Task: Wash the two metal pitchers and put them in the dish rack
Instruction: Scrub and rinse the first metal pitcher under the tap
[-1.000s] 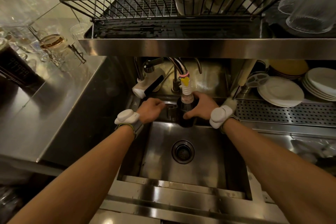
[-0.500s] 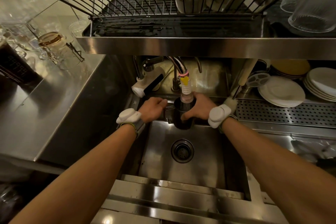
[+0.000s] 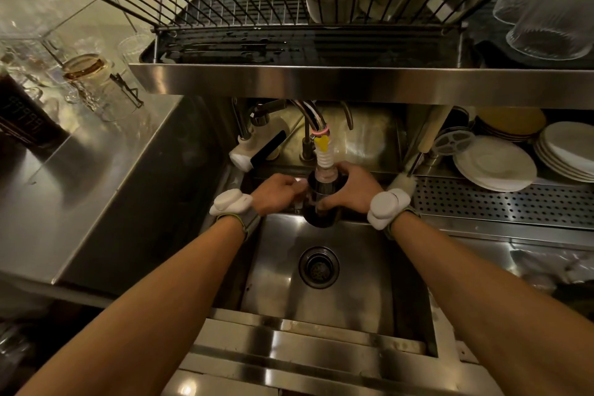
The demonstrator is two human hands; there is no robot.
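The pitcher (image 3: 323, 202) is held up under the tap nozzle (image 3: 324, 159), over the back of the sink (image 3: 353, 283); the ribbed nozzle tip reaches right down to its mouth. Compared with a second ago it sits a little higher against the nozzle and more upright, and the hands have scarcely shifted, so this looks like rinsing or filling in progress, not a move toward the rack. Whether water is running cannot be made out.

The right hand (image 3: 352, 191) wraps the pitcher's right side, fingers curled around the body in a firm hold. The left hand (image 3: 278, 194) is closed at the pitcher's left side, apparently on its handle, though the handle itself is mostly hidden.

Below the grip lies the drain (image 3: 319, 267). Above it, on the steel shelf, the rack (image 3: 257, 3) has free wire space at its left, with white containers at its right. Only one pitcher is visible; the second is nowhere to be seen, so the task seems early.
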